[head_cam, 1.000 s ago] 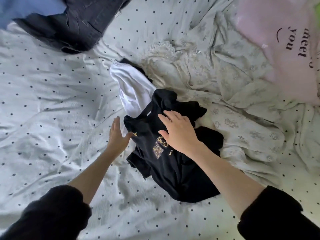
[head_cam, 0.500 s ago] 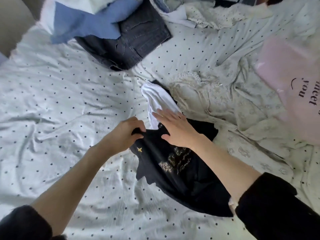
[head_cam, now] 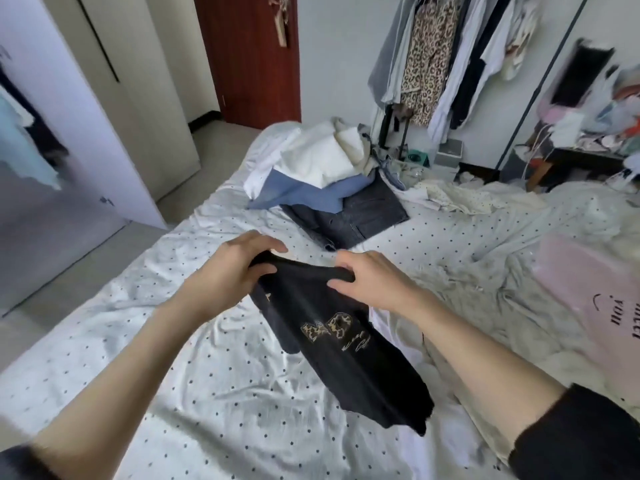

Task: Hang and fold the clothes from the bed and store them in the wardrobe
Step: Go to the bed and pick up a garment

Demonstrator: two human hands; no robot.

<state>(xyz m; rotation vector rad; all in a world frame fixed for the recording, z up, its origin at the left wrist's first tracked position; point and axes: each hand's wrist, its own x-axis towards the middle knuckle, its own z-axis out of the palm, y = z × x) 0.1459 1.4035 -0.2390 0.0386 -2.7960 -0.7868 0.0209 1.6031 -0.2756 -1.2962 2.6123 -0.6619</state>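
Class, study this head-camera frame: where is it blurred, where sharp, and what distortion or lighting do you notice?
Head view: soft, even daylight, no hard glare; the left edge, with the pale hanging garment, and the right-hand cluttered shelf are smeared by motion blur; both hands and the black printed T-shirt are fairly sharp; wide-angle distortion tilts the grey wardrobe panel and clothes rail pole.

Left hand (head_cam: 239, 271): bare, no ring or watch showing.
Right hand (head_cam: 372, 284): bare too, nails short and plain.
Forearms: both uncovered from wrist to near the elbow.
Left sleeve (head_cam: 20, 465): black, soft fabric, pushed up, only a corner in view.
Right sleeve (head_cam: 575, 434): black, bunched into a thick cuff, faintly fuzzy edge.
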